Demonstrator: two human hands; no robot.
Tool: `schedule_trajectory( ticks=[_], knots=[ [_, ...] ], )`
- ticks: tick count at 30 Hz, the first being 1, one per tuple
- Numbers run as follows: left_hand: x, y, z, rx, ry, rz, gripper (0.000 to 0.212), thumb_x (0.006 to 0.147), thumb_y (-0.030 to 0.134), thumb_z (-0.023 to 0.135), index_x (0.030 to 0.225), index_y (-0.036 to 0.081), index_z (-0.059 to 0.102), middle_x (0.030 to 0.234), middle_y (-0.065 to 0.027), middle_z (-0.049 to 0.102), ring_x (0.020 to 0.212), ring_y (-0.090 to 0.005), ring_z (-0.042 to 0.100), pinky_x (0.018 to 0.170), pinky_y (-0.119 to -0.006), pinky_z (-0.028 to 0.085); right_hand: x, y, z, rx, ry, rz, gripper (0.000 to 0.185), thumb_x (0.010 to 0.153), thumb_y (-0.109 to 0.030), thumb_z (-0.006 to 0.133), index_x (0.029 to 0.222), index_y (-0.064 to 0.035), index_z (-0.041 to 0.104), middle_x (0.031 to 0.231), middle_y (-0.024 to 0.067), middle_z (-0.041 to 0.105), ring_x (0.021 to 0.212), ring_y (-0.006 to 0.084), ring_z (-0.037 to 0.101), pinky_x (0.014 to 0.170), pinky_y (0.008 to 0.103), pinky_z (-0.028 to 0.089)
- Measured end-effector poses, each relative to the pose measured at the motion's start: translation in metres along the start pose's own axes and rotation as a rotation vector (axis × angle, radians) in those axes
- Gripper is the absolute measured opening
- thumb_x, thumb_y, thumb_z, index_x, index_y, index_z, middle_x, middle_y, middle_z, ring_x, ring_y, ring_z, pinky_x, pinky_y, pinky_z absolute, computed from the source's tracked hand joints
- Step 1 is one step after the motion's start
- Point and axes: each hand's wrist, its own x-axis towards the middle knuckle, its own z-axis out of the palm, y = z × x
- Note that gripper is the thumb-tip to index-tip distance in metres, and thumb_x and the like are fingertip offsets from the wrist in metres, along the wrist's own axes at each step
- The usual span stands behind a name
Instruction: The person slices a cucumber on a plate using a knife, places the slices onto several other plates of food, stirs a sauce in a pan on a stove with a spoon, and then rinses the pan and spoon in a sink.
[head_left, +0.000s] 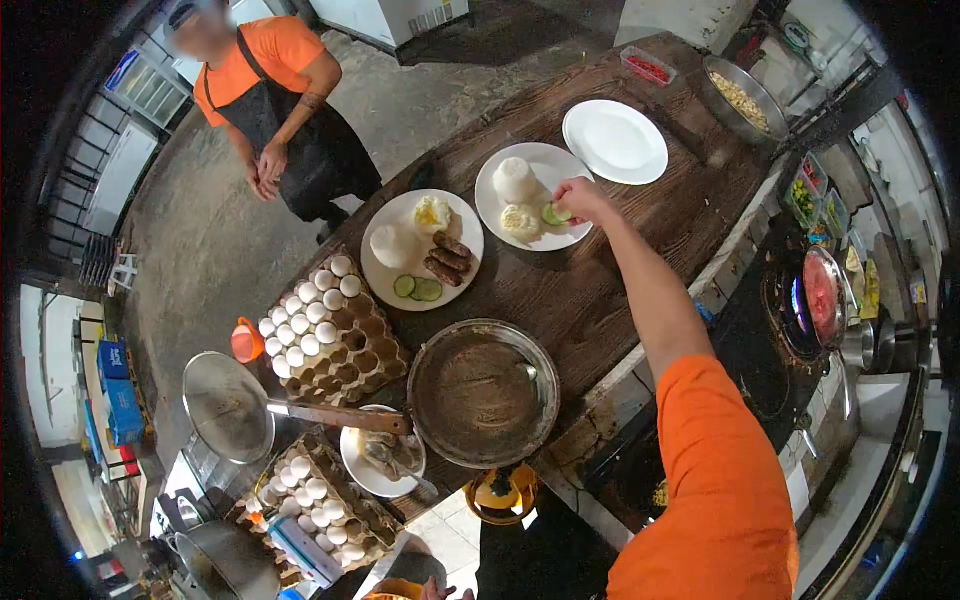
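My right hand (581, 201) pinches cucumber slices (556, 214) at the right side of a white plate (491, 176). On that plate stand a moulded mound of rice (514, 178) and a cooked egg (520, 221). A second white plate (382, 289) beside it carries rice (391, 247), an egg with some yolk showing (433, 215), browned sausages (448, 259) and cucumber slices (418, 288). Only fingers of my left hand (436, 590) show at the bottom edge, near a yellowish container (396, 589); whether they hold anything is unclear.
A bare white plate (615, 142), a metal basin (484, 394), egg trays (352, 352) and a long-handled strainer (229, 409) occupy the wooden table (600, 307). At right, a pan of red food (823, 296) sits by a lit burner (796, 296). Another person (277, 105) stands across the table.
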Motion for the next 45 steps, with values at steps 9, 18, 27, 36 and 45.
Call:
schedule_trajectory(
  ticks=[9,18,27,36,45],
  knots=[
    [0.002,-0.036,0.002,0.046,-0.022,0.098,0.071,0.089,0.013,0.079,0.15,0.01,0.044,0.14,-0.0155,0.047,0.107,-0.0304,0.061,0.076,-0.038,0.054,0.009,0.009,-0.016,0.032,0.054,-0.03,0.01,0.079,-0.008,0.078,0.085,-0.0091,0.069,0.078,0.0053,0.067,0.064,0.0173,0.064,0.047,0.0381,0.055],
    [0.006,-0.051,0.006,0.058,-0.058,0.076,0.077,0.086,0.016,0.082,0.151,0.008,0.042,0.139,-0.0189,0.045,0.105,-0.0316,0.061,0.073,-0.037,0.056,-0.005,0.009,-0.031,0.129,0.098,0.024,0.009,0.081,-0.006,0.075,0.084,-0.008,0.067,0.078,0.0036,0.064,0.065,0.0177,0.061,0.043,0.0377,0.051],
    [0.003,-0.084,0.008,0.122,-0.116,0.121,0.079,0.086,0.023,0.083,0.151,0.005,0.042,0.15,-0.0239,0.037,0.118,-0.0357,0.056,0.083,-0.04,0.055,-0.008,0.01,-0.015,0.141,-0.089,0.093,0.012,0.086,-0.009,0.072,0.095,-0.0085,0.064,0.085,0.0016,0.062,0.072,0.0162,0.059,0.051,0.0328,0.051],
    [-0.014,-0.091,0.013,0.151,-0.053,-0.118,0.089,0.089,0.03,0.081,0.157,0.003,0.03,0.15,-0.0257,0.039,0.123,-0.0373,0.052,0.091,-0.043,0.053,0.002,0.018,-0.039,-0.061,0.241,0.085,0.012,0.085,-0.01,0.072,0.094,-0.0075,0.064,0.075,0.0035,0.06,0.057,0.0149,0.055,0.044,0.0304,0.047],
    [-0.017,-0.083,0.015,0.093,-0.068,-0.136,0.092,0.088,0.029,0.082,0.157,0.0,0.028,0.142,-0.0245,0.048,0.113,-0.0339,0.057,0.085,-0.042,0.054,-0.002,0.034,-0.02,0.04,0.084,-0.033,0.01,0.08,-0.007,0.075,0.088,-0.0082,0.068,0.074,0.0034,0.063,0.057,0.0152,0.058,0.043,0.0325,0.047]
  ],
)
